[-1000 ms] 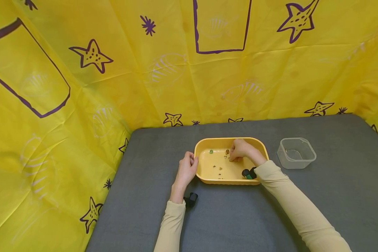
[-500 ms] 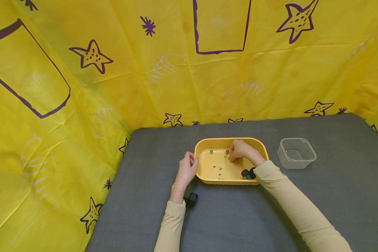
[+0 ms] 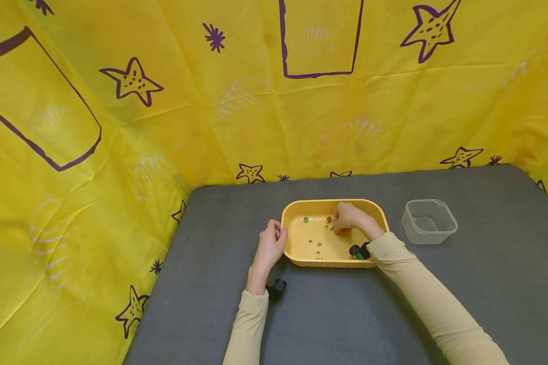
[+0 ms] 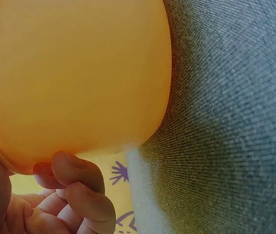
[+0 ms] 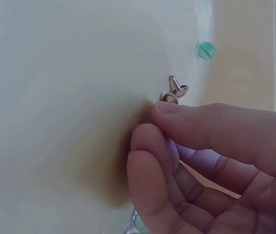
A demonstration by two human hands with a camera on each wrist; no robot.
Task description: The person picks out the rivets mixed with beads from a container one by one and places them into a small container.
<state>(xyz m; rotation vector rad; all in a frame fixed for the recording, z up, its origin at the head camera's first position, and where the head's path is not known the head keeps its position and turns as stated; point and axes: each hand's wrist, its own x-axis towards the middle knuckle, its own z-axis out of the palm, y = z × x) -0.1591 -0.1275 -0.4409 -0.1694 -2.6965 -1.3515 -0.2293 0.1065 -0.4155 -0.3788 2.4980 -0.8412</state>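
At the left end of a yellow tray (image 3: 297,263), my left hand (image 3: 272,243) grips the rim, and in the left wrist view its curled fingertips (image 4: 77,170) press against the tray wall. My right hand (image 3: 349,217) is inside the tray, fingers bent and thumb close to the index fingertip. I cannot tell whether a small piece is pinched there. Right behind the thumb tip lie small rivet-like metal pieces (image 5: 177,87). Several more brass-coloured metal pieces (image 3: 310,242) are scattered on the tray floor. A green glass marble (image 5: 206,50) and an amber marble (image 3: 329,219) lie near the far wall.
A clear plastic container (image 3: 429,230) stands on the grey cloth surface (image 3: 329,314), right of the tray. Yellow patterned fabric (image 3: 274,116) hangs behind and at the sides. A black wrist camera (image 3: 360,251) on the right arm overlaps the tray's front edge.
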